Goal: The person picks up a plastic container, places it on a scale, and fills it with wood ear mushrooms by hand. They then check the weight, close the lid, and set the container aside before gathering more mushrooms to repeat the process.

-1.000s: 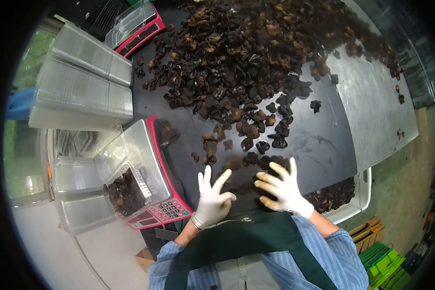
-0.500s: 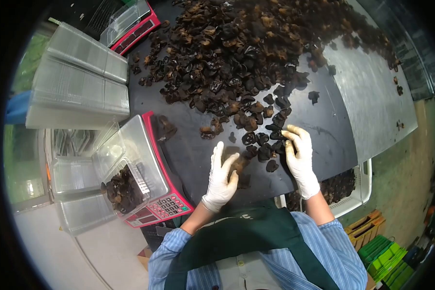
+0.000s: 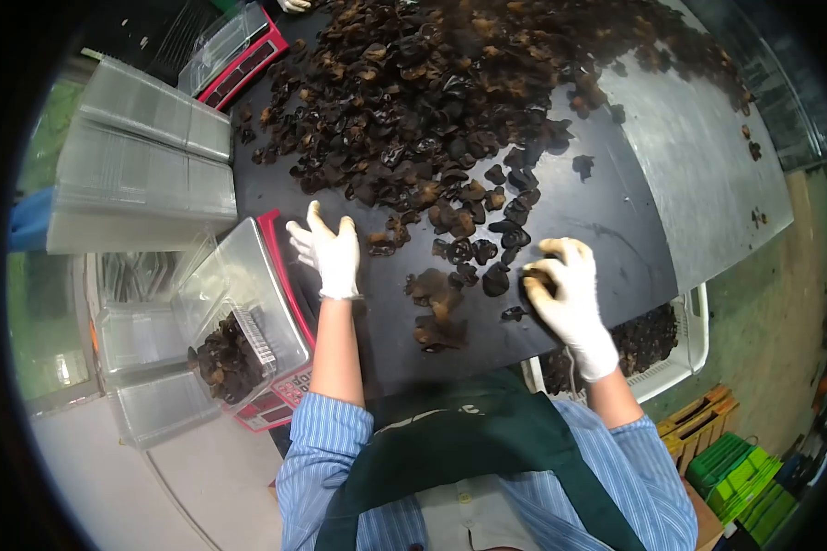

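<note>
The white-gloved right hand [image 3: 574,303] curls its fingers round a ruffled brown fungus piece [image 3: 538,278], seemingly securing it near the smooth black bench's [image 3: 606,207] front edge; the white-gloved left hand's [image 3: 337,262] spread wide.

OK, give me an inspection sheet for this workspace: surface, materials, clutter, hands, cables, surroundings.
Surface: dark tabletop, grey sheet at right.
Job's things: pile of dark curled pieces; clear container holding some, at the nearer scale; stacked clear containers.
Clutter: loose pieces between the hands.
Grips: left hand open, fingers spread; right hand curled over dark material, hold unclear.
Cables: none identifiable; thin line at lower left, nature unclear.
Surroundings: white basket below table level, green crates, co-worker's gloved hand beyond the farther scale.
</note>
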A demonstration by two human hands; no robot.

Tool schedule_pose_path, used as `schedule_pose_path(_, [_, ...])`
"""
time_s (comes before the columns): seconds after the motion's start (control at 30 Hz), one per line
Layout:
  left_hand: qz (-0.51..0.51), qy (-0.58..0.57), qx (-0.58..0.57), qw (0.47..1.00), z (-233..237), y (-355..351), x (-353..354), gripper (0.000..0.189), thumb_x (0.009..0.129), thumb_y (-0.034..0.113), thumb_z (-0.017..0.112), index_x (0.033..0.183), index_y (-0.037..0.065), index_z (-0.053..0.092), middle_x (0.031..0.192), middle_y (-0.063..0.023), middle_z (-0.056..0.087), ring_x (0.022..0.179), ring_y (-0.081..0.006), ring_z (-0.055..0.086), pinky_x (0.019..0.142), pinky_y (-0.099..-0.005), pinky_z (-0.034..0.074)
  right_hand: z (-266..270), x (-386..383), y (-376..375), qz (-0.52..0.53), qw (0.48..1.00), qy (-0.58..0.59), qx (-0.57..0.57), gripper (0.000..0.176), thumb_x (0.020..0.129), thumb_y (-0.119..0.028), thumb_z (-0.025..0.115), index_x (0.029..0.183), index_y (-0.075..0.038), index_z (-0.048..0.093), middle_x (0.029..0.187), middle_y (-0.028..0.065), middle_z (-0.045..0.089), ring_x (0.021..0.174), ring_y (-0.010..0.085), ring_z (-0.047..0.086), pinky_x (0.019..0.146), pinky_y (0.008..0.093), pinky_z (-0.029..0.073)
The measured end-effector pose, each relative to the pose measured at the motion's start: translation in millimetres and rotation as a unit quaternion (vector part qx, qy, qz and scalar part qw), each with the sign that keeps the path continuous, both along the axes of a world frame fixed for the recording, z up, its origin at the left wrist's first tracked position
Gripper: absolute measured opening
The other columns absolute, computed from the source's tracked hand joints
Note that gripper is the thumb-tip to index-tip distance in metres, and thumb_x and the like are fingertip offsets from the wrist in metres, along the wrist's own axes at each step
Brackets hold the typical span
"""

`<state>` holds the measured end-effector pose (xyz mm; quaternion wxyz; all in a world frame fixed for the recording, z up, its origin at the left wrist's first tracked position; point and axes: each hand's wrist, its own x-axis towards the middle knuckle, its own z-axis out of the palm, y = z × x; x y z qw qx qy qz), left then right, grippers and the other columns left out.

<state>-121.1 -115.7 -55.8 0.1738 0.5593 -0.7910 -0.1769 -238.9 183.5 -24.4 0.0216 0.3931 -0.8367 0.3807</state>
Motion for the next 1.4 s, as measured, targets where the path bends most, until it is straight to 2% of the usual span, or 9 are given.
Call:
schedule_pose_path(0.13, [0.042,-0.085,-0.043,0.995,-19,-14,2,0.075,0.081,0.036,0.064,0.143,0.008,0.031,0.146,-0.0287,0.018,0.133,-0.0440,0.021,0.108,-0.0511,0.024,20,-26,81,-0.046,0.863,-0.464,-0.197,0.016,0.077,-0.014,0.067,0.090,-0.005,0.064,0.090,0.0081,0.064,0.082,0.0162,0.057,0.080,0.0364,0.043])
schedule_pose_path(0.27, [-0.009,-0.112,-0.071,0.991,-22,-11,10,0.068,0.083,0.027,0.061,0.140,0.004,0.033,0.141,-0.0278,0.024,0.125,-0.0418,0.032,0.102,-0.0478,0.034,-8,-37,136,0.255,0.398,-0.593,-0.651,0.048,0.092,-0.048,0.050,0.118,-0.009,0.062,0.094,0.0044,0.067,0.071,0.0127,0.053,0.068,0.0302,0.036])
schedule_pose_path(0.33, [-0.003,-0.075,-0.093,0.993,-29,-12,13,0.063,0.083,0.024,0.060,0.138,0.003,0.036,0.139,-0.0272,0.027,0.121,-0.0418,0.036,0.099,-0.0467,0.037,-19,-33,123,0.192,0.344,-0.586,-0.708,0.055,0.093,-0.053,0.046,0.126,-0.010,0.056,0.096,0.0035,0.066,0.072,0.0133,0.053,0.071,0.0321,0.036])
schedule_pose_path(0.4, [0.010,-0.068,-0.113,0.991,-34,-13,15,0.061,0.083,0.022,0.060,0.137,0.003,0.038,0.137,-0.0263,0.029,0.118,-0.0416,0.038,0.097,-0.0459,0.039,-25,-29,95,0.113,0.431,-0.614,-0.652,0.051,0.092,-0.051,0.048,0.119,-0.010,0.060,0.097,0.0060,0.066,0.080,0.0153,0.055,0.074,0.0330,0.039])
schedule_pose_path(0.47, [0.030,-0.093,-0.130,0.987,-36,-15,14,0.059,0.083,0.020,0.060,0.136,0.003,0.039,0.134,-0.0253,0.033,0.116,-0.0414,0.040,0.096,-0.0456,0.040,-36,-20,71,-0.040,0.662,-0.573,-0.481,0.039,0.092,-0.040,0.054,0.110,-0.006,0.063,0.101,0.0080,0.065,0.090,0.0201,0.058,0.082,0.0354,0.044])
schedule_pose_path(0.6, [-0.033,-0.051,-0.115,0.992,-23,-16,19,0.043,0.080,0.013,0.061,0.121,0.005,0.051,0.120,-0.0208,0.047,0.108,-0.0372,0.049,0.090,-0.0449,0.043,-25,4,23,-0.037,0.975,-0.194,-0.103,0.031,0.075,-0.012,0.070,0.104,-0.005,0.064,0.110,0.0124,0.063,0.105,0.0295,0.056,0.094,0.0381,0.043])
schedule_pose_path(0.83, [-0.206,0.036,-0.147,0.967,6,58,35,0.031,0.070,0.003,0.059,0.099,0.014,0.058,0.095,-0.0080,0.057,0.088,-0.0312,0.050,0.080,-0.0446,0.039,-21,61,-1,0.137,0.988,-0.072,0.012,0.059,0.060,-0.020,0.082,0.114,-0.013,0.060,0.125,0.0135,0.049,0.114,0.0356,0.045,0.096,0.0449,0.038])
schedule_pose_path(1.03, [-0.292,0.123,0.007,0.949,24,97,65,0.055,0.076,-0.001,0.054,0.131,0.001,0.043,0.110,-0.0195,0.054,0.098,-0.0373,0.051,0.090,-0.0438,0.042,-12,84,-46,0.245,0.966,0.000,0.077,0.077,0.054,-0.026,0.085,0.125,-0.014,0.055,0.133,0.0150,0.045,0.117,0.0354,0.043,0.097,0.0476,0.036])
schedule_pose_path(1.4, [-0.218,0.278,-0.019,0.935,161,60,155,0.051,0.081,-0.006,0.057,0.130,-0.003,0.045,0.126,-0.0188,0.051,0.116,-0.0306,0.052,0.099,-0.0365,0.041,2,30,-123,0.212,0.971,0.095,-0.063,0.029,0.069,-0.003,0.072,0.095,-0.009,0.061,0.096,0.0034,0.065,0.093,0.0263,0.055,0.084,0.0372,0.040])
